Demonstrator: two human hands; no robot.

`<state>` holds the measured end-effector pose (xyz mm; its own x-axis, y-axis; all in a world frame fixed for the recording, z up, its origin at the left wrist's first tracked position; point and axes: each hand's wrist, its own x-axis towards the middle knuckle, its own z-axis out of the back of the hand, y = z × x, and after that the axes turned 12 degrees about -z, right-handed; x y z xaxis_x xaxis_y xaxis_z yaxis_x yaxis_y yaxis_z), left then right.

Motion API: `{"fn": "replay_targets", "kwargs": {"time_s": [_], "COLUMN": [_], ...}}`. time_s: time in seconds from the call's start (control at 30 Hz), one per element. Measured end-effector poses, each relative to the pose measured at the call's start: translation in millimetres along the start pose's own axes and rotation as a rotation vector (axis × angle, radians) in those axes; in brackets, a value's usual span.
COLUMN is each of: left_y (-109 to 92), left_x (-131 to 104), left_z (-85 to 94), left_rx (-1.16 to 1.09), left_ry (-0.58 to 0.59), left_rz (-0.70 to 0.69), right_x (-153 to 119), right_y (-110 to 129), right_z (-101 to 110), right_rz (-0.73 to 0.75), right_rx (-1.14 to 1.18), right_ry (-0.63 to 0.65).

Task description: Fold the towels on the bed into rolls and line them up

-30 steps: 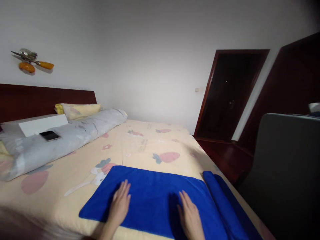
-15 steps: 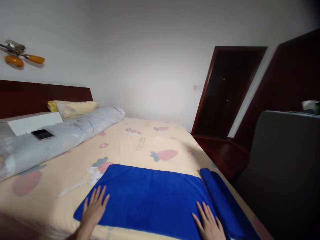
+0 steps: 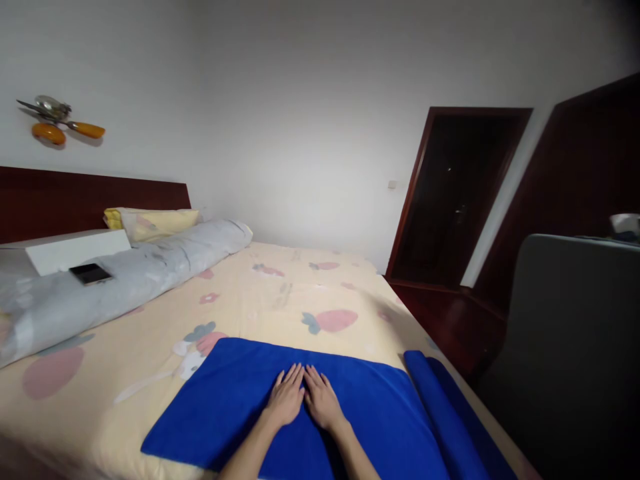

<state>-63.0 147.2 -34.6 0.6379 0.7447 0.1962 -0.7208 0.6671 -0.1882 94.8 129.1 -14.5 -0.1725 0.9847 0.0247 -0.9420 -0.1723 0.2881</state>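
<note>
A blue cloth point(image 3: 215, 400), which looks like a towel, lies spread flat on the bed. My left hand point(image 3: 287, 398) rests palm down near its middle, fingers stretched out. Right beside it, my right hand point(image 3: 323, 400) also lies flat on the cloth, the fingertips of both hands almost meeting. Neither hand holds anything. Along the bed's right edge is a rolled or folded blue cloth point(image 3: 443, 413), next to the spread one.
The bed point(image 3: 280, 300) has a cream sheet with a strawberry print. A grey rolled bundle point(image 3: 150, 267) carries a phone point(image 3: 91, 273); a white box point(image 3: 80, 250) and a pillow point(image 3: 163, 223) sit behind it. A dark chair back point(image 3: 575, 333) stands at right, near a door point(image 3: 455, 200).
Both hands have moved inward across the blue cloth, from its left and right sides to the middle. The view has tilted slightly upward.
</note>
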Motion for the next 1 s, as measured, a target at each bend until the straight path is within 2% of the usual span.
{"fn": "replay_targets", "kwargs": {"time_s": [0.07, 0.13, 0.27, 0.37, 0.47, 0.57, 0.63, 0.7, 0.8, 0.9, 1.0], "left_y": [9.5, 35.3, 110.8, 160.6, 190.0, 200.2, 198.6, 188.8, 150.7, 85.7, 23.1], "left_x": [15.9, 17.3, -12.4, -43.0, -63.4, -70.7, -69.9, -64.3, -43.2, -7.0, 29.1], "left_z": [2.8, 11.4, 35.7, 47.2, 49.1, 48.4, 49.0, 48.6, 39.7, 17.9, -6.5], "left_rx": [0.007, 0.036, 0.080, 0.106, 0.148, 0.165, 0.233, 0.336, 0.353, 0.204, 0.018], "left_ry": [0.040, 0.035, 0.020, 0.026, 0.023, 0.015, -0.011, -0.071, -0.143, -0.149, -0.054], "left_rz": [0.106, 0.218, 0.419, 0.562, 0.666, 0.677, 0.669, 0.622, 0.416, 0.156, -0.005], "right_x": [12.0, 14.2, -1.5, -15.6, -20.8, -19.3, -18.0, -16.4, -9.4, 5.0, 21.3], "right_y": [-12.1, -43.6, -135.1, -193.7, -225.1, -236.9, -238.5, -232.6, -196.6, -126.6, -54.5], "right_z": [3.5, 8.4, 23.2, 33.5, 37.8, 35.6, 32.5, 29.0, 21.7, 8.8, -4.8], "right_rz": [-0.069, -0.183, -0.472, -0.598, -0.658, -0.670, -0.650, -0.591, -0.442, -0.265, -0.068], "right_rx": [-0.036, -0.077, -0.198, -0.248, -0.246, -0.225, -0.236, -0.268, -0.246, -0.119, -0.043], "right_ry": [-0.036, -0.108, -0.228, -0.241, -0.226, -0.261, -0.327, -0.440, -0.548, -0.414, -0.175]}}
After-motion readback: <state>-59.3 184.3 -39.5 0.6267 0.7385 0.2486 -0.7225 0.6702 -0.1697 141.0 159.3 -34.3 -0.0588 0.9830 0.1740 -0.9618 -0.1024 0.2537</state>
